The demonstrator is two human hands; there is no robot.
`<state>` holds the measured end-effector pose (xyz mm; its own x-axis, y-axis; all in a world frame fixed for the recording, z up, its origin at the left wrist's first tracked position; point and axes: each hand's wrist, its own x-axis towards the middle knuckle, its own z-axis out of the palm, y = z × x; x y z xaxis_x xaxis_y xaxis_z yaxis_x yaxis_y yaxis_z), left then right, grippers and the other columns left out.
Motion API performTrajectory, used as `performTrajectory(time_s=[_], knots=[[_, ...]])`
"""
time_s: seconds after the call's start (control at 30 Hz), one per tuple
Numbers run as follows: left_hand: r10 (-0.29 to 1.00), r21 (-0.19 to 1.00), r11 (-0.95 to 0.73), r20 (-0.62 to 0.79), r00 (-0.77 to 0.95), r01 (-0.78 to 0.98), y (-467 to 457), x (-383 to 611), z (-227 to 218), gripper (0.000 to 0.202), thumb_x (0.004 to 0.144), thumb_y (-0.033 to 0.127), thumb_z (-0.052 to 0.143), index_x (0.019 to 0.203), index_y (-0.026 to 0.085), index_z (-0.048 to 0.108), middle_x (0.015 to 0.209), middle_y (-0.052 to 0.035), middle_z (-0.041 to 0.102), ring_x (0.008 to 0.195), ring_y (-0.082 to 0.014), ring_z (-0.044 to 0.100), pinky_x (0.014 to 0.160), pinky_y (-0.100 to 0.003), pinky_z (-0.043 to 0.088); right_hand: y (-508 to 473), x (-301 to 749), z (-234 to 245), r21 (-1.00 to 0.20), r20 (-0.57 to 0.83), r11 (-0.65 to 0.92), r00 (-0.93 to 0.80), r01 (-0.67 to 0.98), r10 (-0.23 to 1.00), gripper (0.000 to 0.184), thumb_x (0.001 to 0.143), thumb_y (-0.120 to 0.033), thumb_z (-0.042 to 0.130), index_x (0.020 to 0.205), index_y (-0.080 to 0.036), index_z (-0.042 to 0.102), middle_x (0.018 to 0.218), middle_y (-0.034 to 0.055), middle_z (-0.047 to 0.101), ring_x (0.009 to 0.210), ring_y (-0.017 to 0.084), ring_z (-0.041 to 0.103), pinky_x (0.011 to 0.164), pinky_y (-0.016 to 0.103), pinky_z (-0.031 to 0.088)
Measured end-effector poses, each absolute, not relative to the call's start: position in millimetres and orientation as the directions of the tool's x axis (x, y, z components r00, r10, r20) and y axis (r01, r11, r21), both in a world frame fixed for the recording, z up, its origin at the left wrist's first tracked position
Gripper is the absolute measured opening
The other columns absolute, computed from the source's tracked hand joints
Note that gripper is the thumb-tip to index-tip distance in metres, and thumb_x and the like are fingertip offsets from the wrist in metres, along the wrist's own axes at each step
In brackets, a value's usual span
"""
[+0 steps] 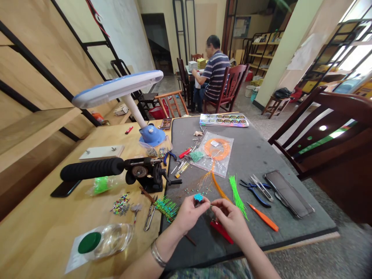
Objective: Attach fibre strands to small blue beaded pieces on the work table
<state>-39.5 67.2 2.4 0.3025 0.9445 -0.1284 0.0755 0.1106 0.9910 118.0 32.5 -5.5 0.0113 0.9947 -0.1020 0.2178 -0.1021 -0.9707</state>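
My left hand (188, 215) pinches a small blue beaded piece (198, 197) between thumb and fingers, and a metal bangle (158, 254) circles that wrist. My right hand (231, 221) meets it from the right, its fingertips pinching a thin strand (211, 207) too fine to identify. Below my hands, a red strip (221, 231) lies on the grey mat (255, 139). Nearby lie a bundle of bright green strands (236, 195) and an orange cord (220, 189), which runs from a clear plastic bag (213, 153). The cord's lower end is hidden behind my right hand.
To the right are an orange-handled tool (264, 217), blue-handled pliers (255, 195) and a black case (287, 193). A black clamp (142, 170) and a blue lamp (120, 91) stand on the wooden table (58, 232). A seated person (213, 73) works farther back.
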Motion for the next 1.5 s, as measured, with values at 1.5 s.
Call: performTrajectory(time_s=[1.5], knots=[[0.941,0.989,0.123,-0.143,0.308,0.082,63.7,-42.4,6.5,0.025,0.079,0.039,0.06,0.071,0.016,0.057,0.063,0.0033,0.05,0.063,-0.0124,0.043,0.062,-0.024,0.036,5.9,121.5,-8.9,-0.966,-0.19,-0.184,-0.016,0.183,0.982,0.032,0.083,-0.051,0.051,0.076,-0.02,0.054,0.057,-0.0038,0.054,0.044,0.01,0.046,0.041,0.019,0.037]])
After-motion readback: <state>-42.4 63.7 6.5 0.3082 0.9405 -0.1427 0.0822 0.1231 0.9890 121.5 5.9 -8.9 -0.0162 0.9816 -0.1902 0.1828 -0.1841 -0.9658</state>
